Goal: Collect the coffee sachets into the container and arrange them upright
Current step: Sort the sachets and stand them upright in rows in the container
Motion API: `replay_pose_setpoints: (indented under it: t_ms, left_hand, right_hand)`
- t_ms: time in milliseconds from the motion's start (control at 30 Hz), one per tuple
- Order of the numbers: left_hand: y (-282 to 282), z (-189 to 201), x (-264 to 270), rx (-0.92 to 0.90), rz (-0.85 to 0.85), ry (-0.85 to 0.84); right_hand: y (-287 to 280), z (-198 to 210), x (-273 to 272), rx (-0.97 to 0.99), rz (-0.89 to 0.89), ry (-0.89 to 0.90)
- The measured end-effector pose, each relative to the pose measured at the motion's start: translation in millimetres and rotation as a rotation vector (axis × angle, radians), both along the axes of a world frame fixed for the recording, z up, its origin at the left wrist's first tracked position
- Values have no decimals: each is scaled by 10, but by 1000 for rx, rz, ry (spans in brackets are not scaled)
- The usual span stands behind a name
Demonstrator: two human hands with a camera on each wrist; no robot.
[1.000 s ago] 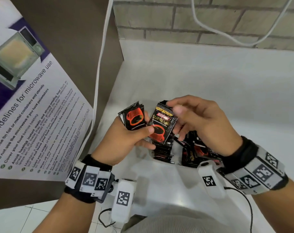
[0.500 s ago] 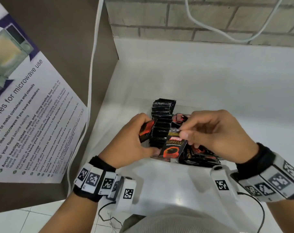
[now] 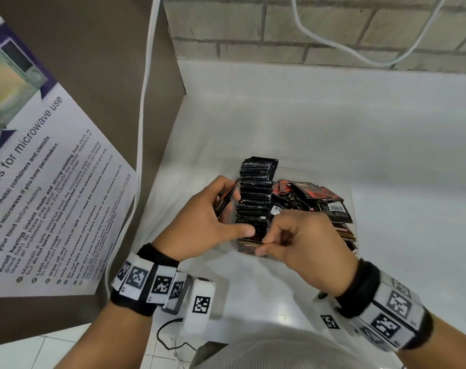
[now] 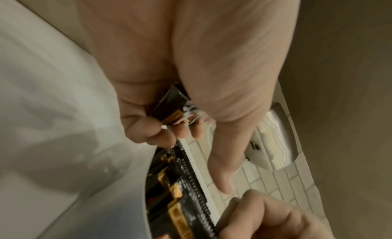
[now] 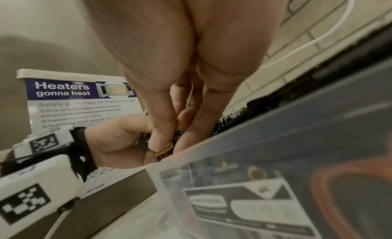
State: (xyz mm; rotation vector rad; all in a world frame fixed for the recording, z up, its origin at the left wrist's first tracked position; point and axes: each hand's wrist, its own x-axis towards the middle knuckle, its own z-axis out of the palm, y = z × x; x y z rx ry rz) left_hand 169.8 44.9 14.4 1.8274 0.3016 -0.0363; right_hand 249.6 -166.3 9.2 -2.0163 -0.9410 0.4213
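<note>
White worktop [image 3: 333,134], clear container [image 3: 353,209]. My right hand [image 3: 303,238] pinches a sachet [image 3: 249,245] into the upright row [image 3: 255,193]; left hand [image 3: 200,222] grips spares [image 3: 225,199]. Best slide it in straight, row braced.

Left hand [image 3: 207,222], right hand [image 3: 303,241]: fingers pinched.

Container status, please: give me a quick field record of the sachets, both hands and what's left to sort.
container: clear plastic box on the white counter
upright row: black sachets standing on edge along the box's left side
loose pile: sachets lying jumbled in the right part of the box
left hand: grips a few sachets beside the row
right hand: pinches one sachet at the near end of the row
remaining: loose pile not yet stood up
nearby: microwave safety poster to the left
</note>
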Motion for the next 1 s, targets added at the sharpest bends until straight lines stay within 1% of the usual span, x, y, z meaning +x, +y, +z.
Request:
replay_pose_setpoints:
  t_ms: [100, 133, 200, 267, 333, 400, 500, 567, 667, 767, 833, 900, 933, 967, 1000]
  left_hand:
    - [74, 35, -72, -77, 34, 5]
    - [100, 41, -99, -151, 36, 11]
    - [147, 50, -140, -364, 65, 19]
    - [172, 95, -166, -522, 107, 26]
    - [170, 173, -186, -586, 106, 1]
    - [152, 249, -194, -631, 81, -27]
    - [98, 333, -166, -646, 36, -46]
    - [52, 347, -132, -631, 20, -48]
    - [-59, 342, -100, -594, -11, -31]
    - [-167, 311, -77, -579, 32, -32]
    - [-192, 268, -64, -547, 81, -29]
    - [-174, 241, -55, -502, 127, -60]
    - [-158, 243, -55, -469, 139, -88]
    - [-144, 256, -53, -425, 135, -120]
    - [-133, 271, -51, -375, 120, -153]
  right_hand:
    - [-6, -13, 46, 1, -8, 35]
    - [-14, 5, 62, -11, 15, 43]
    - [-28, 56, 91, -24, 75, 54]
    - [-28, 130, 137, -3, 84, 54]
    - [-12, 234, 189, 42, 40, 55]
    - [33, 351, 222, 114, 6, 99]
    - [126, 501, 230, 250, -39, 254]
    - [173, 567, 254, 298, -72, 334]
    - [213, 596, 298, 223, -47, 374]
    - [219, 551, 282, 171, 43, 364]
    - [182, 538, 267, 196, 13, 386]
    - [121, 559, 287, 217, -55, 485]
    - [97, 582, 303, 193, -71, 530]
    - [73, 590, 316, 151, -67, 536]
    - [51, 591, 322, 99, -50, 501]
